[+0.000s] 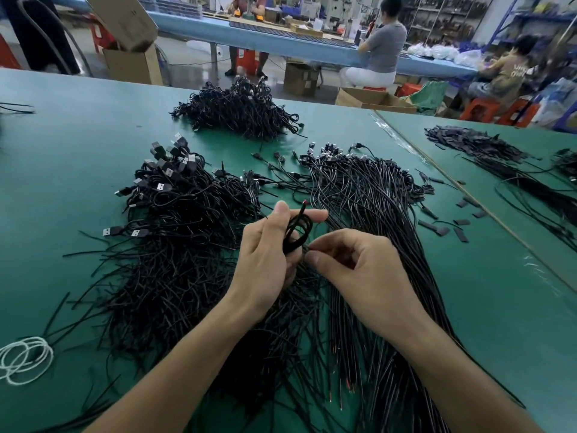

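My left hand [268, 254] holds a small coil of black cable [298, 229] between thumb and fingers, its red-tipped end sticking up. My right hand [356, 267] is just to the right, its thumb and forefinger pinching at the coil's lower side. Both hands hover over a broad spread of loose black cables on the green table [78, 157]. A heap of black USB-plug cables [175, 195] lies to the left of my hands. A long bundle of straight black cables [368, 198] runs from the far middle toward the near right.
A pile of coiled black cables [240, 110] sits at the far middle. White cord loops [25, 359] lie near left. Small black sleeve pieces [449, 226] scatter to the right; another cable pile [474, 142] lies on the adjoining table. People sit at a blue bench beyond, among cardboard boxes.
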Available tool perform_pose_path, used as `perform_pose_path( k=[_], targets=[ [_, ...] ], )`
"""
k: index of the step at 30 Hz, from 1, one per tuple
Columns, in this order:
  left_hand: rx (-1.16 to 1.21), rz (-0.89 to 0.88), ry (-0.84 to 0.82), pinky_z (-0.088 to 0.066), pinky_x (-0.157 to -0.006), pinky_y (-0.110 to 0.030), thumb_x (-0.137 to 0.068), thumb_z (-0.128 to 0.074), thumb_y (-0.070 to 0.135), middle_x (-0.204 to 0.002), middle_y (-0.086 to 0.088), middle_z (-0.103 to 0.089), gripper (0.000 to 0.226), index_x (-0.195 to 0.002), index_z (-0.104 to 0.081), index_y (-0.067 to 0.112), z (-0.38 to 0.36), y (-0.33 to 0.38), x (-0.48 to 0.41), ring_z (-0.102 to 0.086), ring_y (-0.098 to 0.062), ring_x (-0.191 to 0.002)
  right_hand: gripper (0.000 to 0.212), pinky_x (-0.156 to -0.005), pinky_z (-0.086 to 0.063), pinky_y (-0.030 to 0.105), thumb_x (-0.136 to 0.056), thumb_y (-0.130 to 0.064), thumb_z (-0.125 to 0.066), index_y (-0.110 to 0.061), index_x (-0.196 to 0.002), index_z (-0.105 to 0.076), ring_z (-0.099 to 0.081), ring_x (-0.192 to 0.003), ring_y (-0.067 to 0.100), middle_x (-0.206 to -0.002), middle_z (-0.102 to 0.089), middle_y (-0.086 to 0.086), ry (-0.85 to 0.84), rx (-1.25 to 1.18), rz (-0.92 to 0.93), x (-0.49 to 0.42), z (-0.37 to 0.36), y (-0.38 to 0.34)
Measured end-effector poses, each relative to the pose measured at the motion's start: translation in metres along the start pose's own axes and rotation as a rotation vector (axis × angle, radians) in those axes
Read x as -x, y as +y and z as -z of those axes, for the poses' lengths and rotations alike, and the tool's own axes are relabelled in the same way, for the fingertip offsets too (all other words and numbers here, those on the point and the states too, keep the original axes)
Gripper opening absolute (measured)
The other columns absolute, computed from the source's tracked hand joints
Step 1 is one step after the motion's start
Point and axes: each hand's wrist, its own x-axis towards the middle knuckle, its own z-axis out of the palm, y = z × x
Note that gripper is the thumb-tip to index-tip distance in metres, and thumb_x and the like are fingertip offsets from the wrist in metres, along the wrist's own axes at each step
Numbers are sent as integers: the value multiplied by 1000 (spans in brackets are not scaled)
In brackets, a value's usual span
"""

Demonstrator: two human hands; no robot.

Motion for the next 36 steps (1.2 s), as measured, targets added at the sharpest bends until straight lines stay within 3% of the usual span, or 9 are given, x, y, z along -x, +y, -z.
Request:
perform_pose_path(
  k=[4, 7, 12, 14, 18, 25, 29, 32, 36],
  targets=[
    [-28, -11, 44, -24, -39, -16, -103, -29, 48, -40, 12, -36, 55, -98, -79, 25, -2, -1, -1, -24, -5, -34, 15, -68, -44, 10, -87, -13, -73, -26, -84, -67, -58, -77, 1, -82, -59, -10, 54, 156, 125, 4, -5, -3],
    [-44, 22, 86, -25, -38, -16, -107, -30, 46, -39, 11, -38, 57, -92, -79, 21, -1, -5, -1, -27, -4, -33, 4, -74, -52, 24, -91, -13, -68, -16, -92, -70, -57, -82, 7, -91, -57, -6, 94, 476, 347, 8, -8, -6],
    [-159, 78, 39, -27, -39, -21, -107, -33, 44, -43, 10, -41, 66, -51, -56, 17, 0, -9, 0, -32, -7, -38, 11, -70, -51, 36, -92, -6, -60, -9, -86, -69, -57, -81, 21, -87, -59, 3, 82, 875, 652, 14, -8, -6],
    [-180, 159, -45, -22, -42, -22, -106, -37, 46, -47, 4, -31, 61, -55, -39, 12, 1, -12, 0, -23, -12, -41, 21, -69, -45, 34, -94, -10, -50, -10, -83, -67, -57, -81, 22, -89, -61, 4, 58, 922, 769, 12, -5, -9],
    [-196, 403, -263, -19, -42, -18, -105, -43, 41, -51, 4, -29, 47, -69, -50, 11, 8, -16, 2, -20, -11, -44, 16, -85, -49, 36, -91, -10, -53, -12, -87, -68, -60, -100, 22, -104, -65, 5, -110, 940, 897, 2, 11, -12],
    [-186, 623, -418, -18, -39, -15, -93, -38, 55, -46, 7, -29, 60, -48, -61, 21, 5, -13, 1, -20, -9, -38, 6, -78, -49, 36, -92, -12, -66, -16, -88, -65, -56, -81, 11, -88, -57, -7, -221, 520, 442, 3, 16, -2],
    [-112, 655, -585, -18, -36, -16, -85, -34, 82, -55, 11, -29, 67, -60, -64, 27, 8, -12, 0, -20, -4, -43, 9, -72, -51, 34, -89, -14, -69, -18, -82, -66, -58, -74, 7, -82, -59, -9, -220, 379, 243, -3, 20, 3],
    [-188, 524, -790, -25, -38, -16, -78, -73, 50, -62, 9, -39, 28, -81, -60, 25, 16, -4, 0, -29, -6, -47, 10, -71, -45, 20, -86, -18, -72, -26, -82, -68, -59, -81, 4, -83, -61, -12, -235, 380, 216, -3, 24, 2],
    [-324, 520, -834, -26, -37, -23, -86, -73, 20, -67, -12, -37, 26, -83, -52, 6, 14, -5, 3, -32, -14, -46, 22, -72, -48, 19, -86, -25, -74, -35, -94, -56, -60, -84, 4, -87, -60, -14, -296, 405, 209, 1, 23, -1]
  ],
)
